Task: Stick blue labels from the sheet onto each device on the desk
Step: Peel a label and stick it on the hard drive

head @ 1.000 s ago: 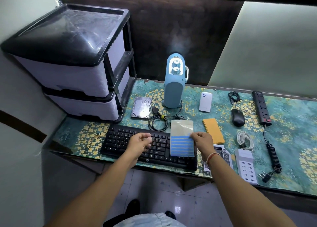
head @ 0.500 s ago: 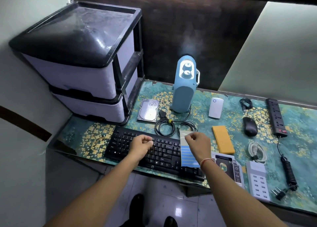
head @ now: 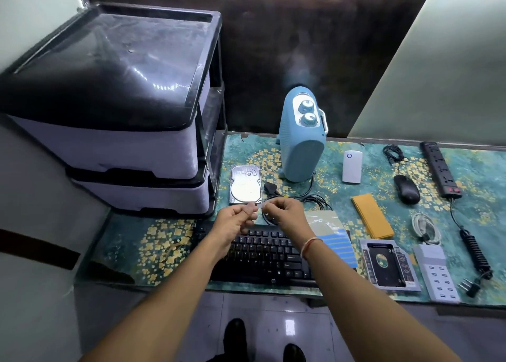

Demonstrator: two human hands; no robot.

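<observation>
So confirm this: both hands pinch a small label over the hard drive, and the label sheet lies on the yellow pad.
Wrong on the sheet. In the head view the label sheet lies on the keyboard's right end, apart from the yellow pad. The rest holds.

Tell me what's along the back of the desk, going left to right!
Drawer unit → hard drive → blue heater → small white device → black mouse → black power strip.
</observation>
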